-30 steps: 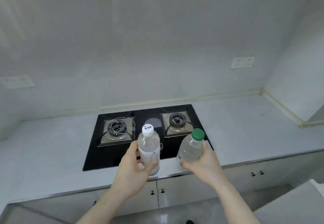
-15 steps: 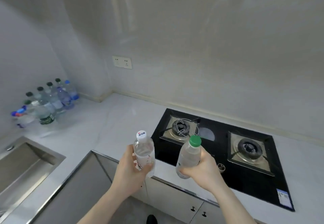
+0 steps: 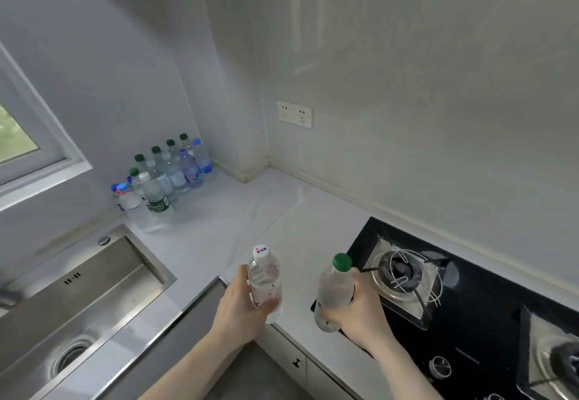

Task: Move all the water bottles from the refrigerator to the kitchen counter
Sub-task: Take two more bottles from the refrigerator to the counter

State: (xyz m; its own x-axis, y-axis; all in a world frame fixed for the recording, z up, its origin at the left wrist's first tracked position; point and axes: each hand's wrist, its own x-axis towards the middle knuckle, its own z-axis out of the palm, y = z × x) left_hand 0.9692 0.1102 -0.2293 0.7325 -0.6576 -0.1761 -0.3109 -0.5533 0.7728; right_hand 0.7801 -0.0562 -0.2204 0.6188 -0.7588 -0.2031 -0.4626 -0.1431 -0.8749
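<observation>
Head view: my left hand grasps a white-capped clear plastic bottle, my right hand a green-capped clear plastic bottle, above the white stone counter.

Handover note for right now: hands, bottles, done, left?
Left hand grips the white-capped bottle; right hand grips the green-capped bottle. Both are held upright above the counter edge, near the stove.
Done: a cluster of bottles stands in the counter corner beyond the sink.
Left: set these two down. The refrigerator is out of view, so check it.
</observation>
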